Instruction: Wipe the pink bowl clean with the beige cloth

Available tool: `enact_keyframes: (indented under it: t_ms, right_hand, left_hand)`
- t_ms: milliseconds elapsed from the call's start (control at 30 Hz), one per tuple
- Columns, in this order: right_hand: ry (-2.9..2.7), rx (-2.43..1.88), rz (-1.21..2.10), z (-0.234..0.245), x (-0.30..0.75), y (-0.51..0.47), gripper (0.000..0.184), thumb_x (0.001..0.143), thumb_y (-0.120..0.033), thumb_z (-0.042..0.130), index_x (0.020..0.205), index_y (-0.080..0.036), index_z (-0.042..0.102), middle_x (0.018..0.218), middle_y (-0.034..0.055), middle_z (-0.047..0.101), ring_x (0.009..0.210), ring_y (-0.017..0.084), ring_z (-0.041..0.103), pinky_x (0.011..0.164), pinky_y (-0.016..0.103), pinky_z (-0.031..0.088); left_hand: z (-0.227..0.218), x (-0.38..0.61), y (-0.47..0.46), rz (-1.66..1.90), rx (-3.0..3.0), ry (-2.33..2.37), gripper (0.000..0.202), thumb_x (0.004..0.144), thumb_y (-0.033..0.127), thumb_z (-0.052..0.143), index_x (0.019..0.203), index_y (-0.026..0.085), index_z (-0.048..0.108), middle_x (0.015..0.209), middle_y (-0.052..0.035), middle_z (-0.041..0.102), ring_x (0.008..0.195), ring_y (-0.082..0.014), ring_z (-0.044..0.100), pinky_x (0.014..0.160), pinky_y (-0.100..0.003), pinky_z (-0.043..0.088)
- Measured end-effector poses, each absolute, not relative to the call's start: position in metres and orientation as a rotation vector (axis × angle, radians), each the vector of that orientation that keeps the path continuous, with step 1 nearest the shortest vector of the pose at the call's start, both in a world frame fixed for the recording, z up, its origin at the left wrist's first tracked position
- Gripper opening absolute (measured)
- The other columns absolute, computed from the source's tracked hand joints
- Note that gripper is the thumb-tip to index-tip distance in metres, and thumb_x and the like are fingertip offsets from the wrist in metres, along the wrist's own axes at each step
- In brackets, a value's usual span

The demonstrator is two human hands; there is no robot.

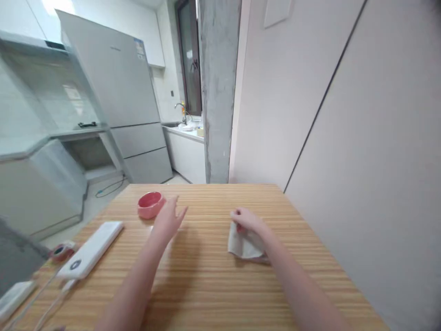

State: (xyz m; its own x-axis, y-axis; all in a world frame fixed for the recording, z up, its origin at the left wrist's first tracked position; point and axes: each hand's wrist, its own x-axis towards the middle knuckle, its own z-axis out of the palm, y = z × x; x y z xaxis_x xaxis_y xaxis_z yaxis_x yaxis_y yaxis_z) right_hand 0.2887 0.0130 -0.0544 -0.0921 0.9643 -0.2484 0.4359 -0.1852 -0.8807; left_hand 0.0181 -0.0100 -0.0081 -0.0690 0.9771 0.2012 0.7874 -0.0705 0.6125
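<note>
My left hand (168,218) hovers over the wooden table (206,285), thumb and fingers apart and nothing in them. Just beyond it, to the left, sits a pink bowl (150,208) with a faceted outer wall. A small whitish bit shows beside my left wrist, too hidden to name. On the right side of the table, my right hand (248,219) is closed on the upper edge of a white tissue (243,243), which hangs or lies below the fingers. A small reddish patch shows beneath those fingers; I cannot tell what it is.
At the left lie a white power strip (91,250) with cables, a roll of tape (62,252) and another white block (15,296). A white panelled wall (330,151) borders the table's right side. Behind stand a fridge (113,78), a concrete pillar (220,92) and a sink counter (186,147).
</note>
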Motion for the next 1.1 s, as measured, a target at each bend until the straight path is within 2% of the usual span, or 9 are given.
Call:
enact_keyframes:
  t_ms: [100, 200, 400, 600, 700, 767, 933, 1000, 1100]
  right_hand:
    - [-1.234, -1.254, 1.470, -0.062, 0.243, 0.008, 0.024, 0.068, -0.031, 0.064, 0.065, -0.021, 0.043, 0.054, -0.0061, 0.054, 0.053, 0.012, 0.057, 0.054, 0.024, 0.047]
    - [-1.043, -0.895, 1.670, -0.064, 0.233, 0.010, 0.032, 0.061, -0.040, 0.071, 0.075, -0.022, 0.049, 0.073, -0.0021, 0.065, 0.072, 0.015, 0.065, 0.067, 0.029, 0.051]
    - [-0.974, -1.132, 1.256, -0.078, 0.272, 0.035, 0.026, 0.062, -0.042, 0.065, 0.073, -0.021, 0.052, 0.067, -0.0026, 0.060, 0.063, 0.012, 0.060, 0.060, 0.025, 0.046]
    - [-1.005, -1.211, 1.165, -0.101, 0.273, 0.049, 0.020, 0.059, -0.036, 0.060, 0.070, -0.020, 0.052, 0.061, -0.0032, 0.057, 0.054, 0.011, 0.054, 0.050, 0.022, 0.039]
    - [-1.037, -1.200, 1.152, -0.106, 0.270, 0.051, 0.020, 0.059, -0.037, 0.059, 0.069, -0.020, 0.053, 0.059, -0.0027, 0.057, 0.052, 0.011, 0.052, 0.049, 0.023, 0.038]
    - [-1.047, -1.194, 1.130, -0.108, 0.270, 0.052, 0.021, 0.060, -0.038, 0.060, 0.068, -0.020, 0.053, 0.060, -0.0025, 0.056, 0.052, 0.011, 0.051, 0.049, 0.024, 0.039]
    - [-1.083, -1.133, 1.094, -0.111, 0.265, 0.050, 0.030, 0.064, -0.046, 0.063, 0.080, -0.020, 0.057, 0.079, 0.0032, 0.064, 0.070, 0.015, 0.060, 0.061, 0.028, 0.048]
    - [-1.134, -1.065, 1.150, -0.112, 0.262, 0.048, 0.038, 0.069, -0.052, 0.059, 0.091, -0.021, 0.059, 0.091, 0.0064, 0.066, 0.078, 0.017, 0.063, 0.066, 0.031, 0.050]
    - [-1.260, -1.015, 1.162, -0.112, 0.259, 0.044, 0.042, 0.078, -0.055, 0.049, 0.103, -0.023, 0.059, 0.101, 0.0077, 0.066, 0.091, 0.020, 0.063, 0.081, 0.037, 0.050]
  left_hand:
    - [-0.031, 0.058, -0.034, 0.642, 1.783, 1.566, 0.080, 0.080, 0.041, 0.053, 0.147, 0.013, 0.020, 0.122, -0.0168, 0.059, 0.095, -0.0241, 0.064, 0.084, -0.037, 0.049]
    - [-0.045, 0.059, -0.042, 0.610, 1.809, 1.468, 0.086, 0.074, 0.022, 0.053, 0.148, 0.014, 0.012, 0.131, -0.0154, 0.054, 0.111, -0.0234, 0.058, 0.093, -0.035, 0.045]
    - [-0.039, -0.048, -0.043, 0.564, 1.976, 1.949, 0.065, 0.072, 0.012, 0.043, 0.136, 0.009, 0.038, 0.133, -0.0147, 0.052, 0.122, -0.0244, 0.050, 0.102, -0.037, 0.038]
    - [-0.043, -0.127, -0.064, 0.055, 1.693, 2.678, 0.055, 0.077, 0.014, 0.042, 0.132, 0.012, 0.046, 0.112, -0.0199, 0.061, 0.100, -0.0305, 0.061, 0.082, -0.039, 0.048]
    - [-0.040, -0.105, -0.069, 0.089, 1.705, 2.859, 0.046, 0.082, 0.023, 0.040, 0.127, 0.019, 0.051, 0.138, -0.0207, 0.042, 0.124, -0.0391, 0.042, 0.089, -0.055, 0.041]
    - [-0.030, -0.072, -0.066, 0.272, 1.909, 2.888, 0.044, 0.085, 0.029, 0.039, 0.124, 0.016, 0.053, 0.146, -0.0210, 0.031, 0.134, -0.0406, 0.027, 0.096, -0.060, 0.033]
    - [-0.007, 0.044, -0.037, 0.494, 2.380, 1.991, 0.032, 0.088, 0.026, 0.038, 0.111, 0.017, 0.058, 0.112, -0.0113, 0.064, 0.103, -0.0226, 0.059, 0.089, -0.034, 0.044]
    - [-0.012, 0.090, -0.022, 0.406, 2.382, 1.742, 0.026, 0.089, 0.028, 0.039, 0.097, 0.020, 0.062, 0.093, -0.0071, 0.069, 0.087, -0.0204, 0.064, 0.077, -0.030, 0.047]
    - [-0.037, 0.140, 0.000, 0.457, 2.363, 1.720, 0.032, 0.092, 0.028, 0.034, 0.111, 0.017, 0.057, 0.097, -0.0102, 0.069, 0.087, -0.0202, 0.065, 0.075, -0.030, 0.047]
